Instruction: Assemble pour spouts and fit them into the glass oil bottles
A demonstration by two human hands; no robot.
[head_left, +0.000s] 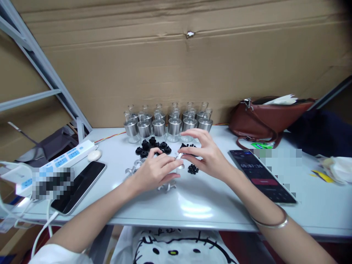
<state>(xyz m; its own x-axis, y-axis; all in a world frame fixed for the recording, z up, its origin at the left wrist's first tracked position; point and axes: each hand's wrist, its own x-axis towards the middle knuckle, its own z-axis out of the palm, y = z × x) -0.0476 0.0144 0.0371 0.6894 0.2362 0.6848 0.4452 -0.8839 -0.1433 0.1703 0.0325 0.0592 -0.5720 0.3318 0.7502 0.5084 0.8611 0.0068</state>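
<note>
Over the middle of the table, my left hand (pixel 157 169) and my right hand (pixel 205 156) meet at a small silvery part (pixel 179 156). The fingers of both are closed on it in a pinch, and they cover much of its shape. Behind my left hand lies a heap of black ribbed stoppers (pixel 152 142). More shiny metal pieces (pixel 167 186) lie below and beside that hand, partly hidden by it. Small black caps (pixel 193 169) are grouped by my right hand. At the back stand two rows of glass bottles (pixel 158 127) with metal sleeves.
On the left are a white power strip (pixel 61 160), a dark-screened phone (pixel 79 187) and a round white case (pixel 94 155). To the right lie a phone showing a timer (pixel 261 176) and a brown bag (pixel 264 119). Cardboard (pixel 170 66) walls the back.
</note>
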